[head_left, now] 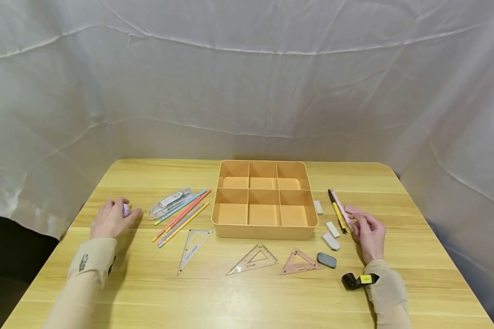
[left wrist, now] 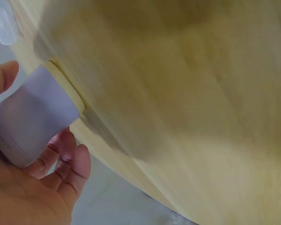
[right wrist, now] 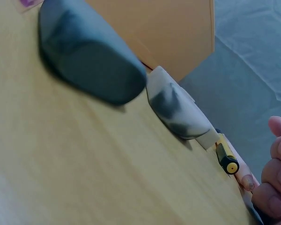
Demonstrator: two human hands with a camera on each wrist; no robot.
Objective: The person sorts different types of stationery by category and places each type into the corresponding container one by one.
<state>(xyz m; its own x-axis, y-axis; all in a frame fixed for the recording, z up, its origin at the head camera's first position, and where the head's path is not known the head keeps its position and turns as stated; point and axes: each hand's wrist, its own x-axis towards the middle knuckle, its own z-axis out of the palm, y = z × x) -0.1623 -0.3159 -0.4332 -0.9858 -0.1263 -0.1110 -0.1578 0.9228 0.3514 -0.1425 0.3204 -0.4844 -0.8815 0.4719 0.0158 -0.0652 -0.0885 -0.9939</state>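
Observation:
At the left of the table, my left hand (head_left: pixel 112 219) holds a small lavender, rounded object (left wrist: pixel 37 112) with a yellow base. In the left wrist view its base is at the tabletop, with fingers curled below it and the thumb above. My right hand (head_left: pixel 370 233) is at the right, fingers bent, beside a pink pen (head_left: pixel 340 205) and a yellow-and-black pen (head_left: pixel 337 212). A flat pink piece (head_left: pixel 352 209) lies at its fingertips; whether the hand grips it or the pink pen is hidden. In the right wrist view, the grey eraser (right wrist: pixel 91 56) and white eraser (right wrist: pixel 175 105) are nearer the camera.
An orange six-compartment box (head_left: pixel 265 232) stands at the middle. Left of it lie a clear case (head_left: pixel 170 203) and several coloured pencils (head_left: pixel 185 217). In front are a clear set square (head_left: pixel 189 251), another set square (head_left: pixel 253 261) and a pink one (head_left: pixel 298 262). White erasers (head_left: pixel 332 229) lie right.

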